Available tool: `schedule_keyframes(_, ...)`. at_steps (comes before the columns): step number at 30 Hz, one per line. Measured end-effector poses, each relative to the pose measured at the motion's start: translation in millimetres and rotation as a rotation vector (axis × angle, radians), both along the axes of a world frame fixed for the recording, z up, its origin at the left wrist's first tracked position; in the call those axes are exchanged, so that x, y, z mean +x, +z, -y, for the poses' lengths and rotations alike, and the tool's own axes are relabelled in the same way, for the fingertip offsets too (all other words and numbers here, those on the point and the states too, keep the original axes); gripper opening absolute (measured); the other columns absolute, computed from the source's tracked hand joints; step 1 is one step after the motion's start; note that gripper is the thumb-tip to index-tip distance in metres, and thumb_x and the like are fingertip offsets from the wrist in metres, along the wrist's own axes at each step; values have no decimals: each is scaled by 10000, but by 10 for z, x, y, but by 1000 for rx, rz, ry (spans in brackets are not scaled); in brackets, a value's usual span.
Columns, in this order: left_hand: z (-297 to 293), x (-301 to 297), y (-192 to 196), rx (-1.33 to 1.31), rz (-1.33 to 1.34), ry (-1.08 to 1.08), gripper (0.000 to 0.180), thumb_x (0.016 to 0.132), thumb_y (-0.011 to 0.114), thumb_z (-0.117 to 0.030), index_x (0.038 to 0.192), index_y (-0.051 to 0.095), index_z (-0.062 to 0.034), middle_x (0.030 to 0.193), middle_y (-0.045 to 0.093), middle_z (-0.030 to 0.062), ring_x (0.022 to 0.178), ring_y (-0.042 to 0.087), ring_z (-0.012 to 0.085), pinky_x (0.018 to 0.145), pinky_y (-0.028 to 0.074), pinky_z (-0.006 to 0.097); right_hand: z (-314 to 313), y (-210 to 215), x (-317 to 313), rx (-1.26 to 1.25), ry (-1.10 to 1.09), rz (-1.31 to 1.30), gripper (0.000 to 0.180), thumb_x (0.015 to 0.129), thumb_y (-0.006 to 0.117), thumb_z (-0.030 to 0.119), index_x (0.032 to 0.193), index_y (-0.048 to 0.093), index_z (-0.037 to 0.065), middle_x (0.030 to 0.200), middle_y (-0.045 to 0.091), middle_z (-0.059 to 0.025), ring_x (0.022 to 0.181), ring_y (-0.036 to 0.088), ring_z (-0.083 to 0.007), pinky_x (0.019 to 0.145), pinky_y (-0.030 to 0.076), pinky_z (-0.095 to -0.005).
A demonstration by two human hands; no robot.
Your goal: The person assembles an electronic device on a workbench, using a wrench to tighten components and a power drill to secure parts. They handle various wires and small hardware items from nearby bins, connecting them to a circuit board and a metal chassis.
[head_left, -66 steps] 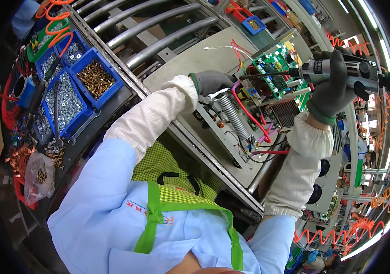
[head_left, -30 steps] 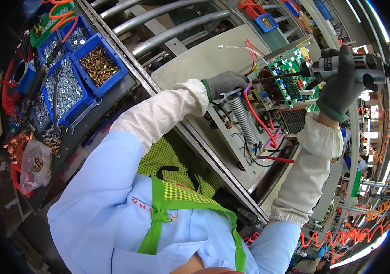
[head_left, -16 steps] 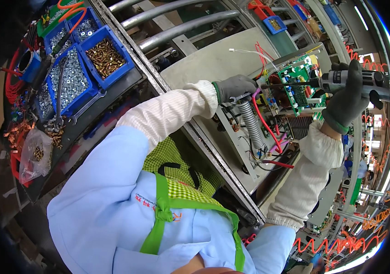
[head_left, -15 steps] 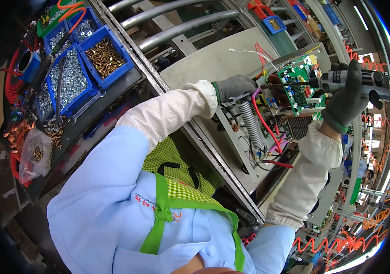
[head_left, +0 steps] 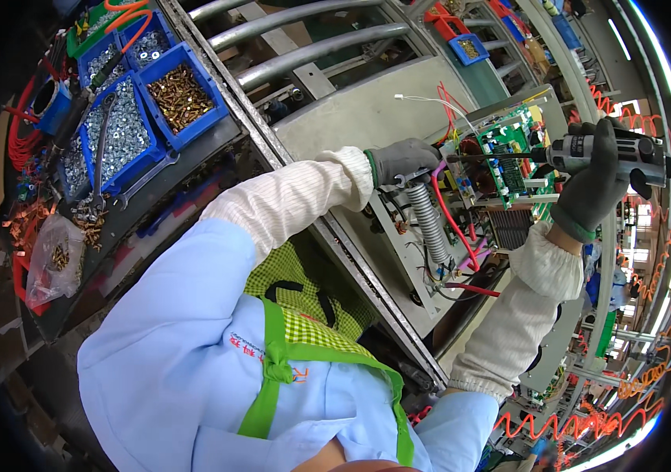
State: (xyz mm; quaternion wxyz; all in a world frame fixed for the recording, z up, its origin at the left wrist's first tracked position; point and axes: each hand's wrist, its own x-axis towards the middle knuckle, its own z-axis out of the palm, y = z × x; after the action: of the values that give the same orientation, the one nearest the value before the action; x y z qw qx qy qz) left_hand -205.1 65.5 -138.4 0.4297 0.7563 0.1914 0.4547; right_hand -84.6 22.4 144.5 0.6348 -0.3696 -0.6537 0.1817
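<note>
My right hand (head_left: 591,187), in a grey glove, is wrapped round a silver-and-black power screwdriver (head_left: 569,154). Its long dark bit points left, across the green circuit board (head_left: 508,134), toward my left hand (head_left: 404,160). That hand, gloved too, is closed at the left edge of the electrical unit, with the silver jaw of a wrench (head_left: 403,180) showing just below its fingers; the rest of the wrench is hidden. Beneath it are a spring-like metal coil (head_left: 430,224) and a thick red cable (head_left: 452,211). Where the bit's tip touches is too small to tell.
Blue bins (head_left: 181,96) of brass-coloured screws and silver fasteners stand at the left, with another wrench (head_left: 149,179) beside them. A clear plastic bag (head_left: 55,263) lies nearer me. Metal rollers (head_left: 319,55) run along the far side. Orange coiled hoses (head_left: 587,422) hang at the right.
The view has shifted slightly. Both hands keep their grips, and the screwdriver stays at about the same place over the unit, its bit still pointing left.
</note>
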Motion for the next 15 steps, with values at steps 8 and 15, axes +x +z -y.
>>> schedule_keyframes(8, 13, 23, 17, 360, 4, 87, 121, 815, 585, -64, 903, 658, -24, 847, 616, 84, 780, 612, 200, 661, 500, 318, 22, -47, 97, 14, -55, 3, 169, 826, 668, 144, 883, 623, -8, 791, 639, -87, 643, 603, -136, 573, 486, -267)
schedule_keyframes(15, 45, -110, 190, 85, -337, -85, 183, 769, 622, -140, 936, 665, -80, 881, 651, 121, 846, 635, 308, 795, 495, 398, 214, 327, -37, 268, -8, 18, 215, 823, 672, 116, 981, 572, 9, 796, 618, -59, 664, 614, -153, 588, 524, -302)
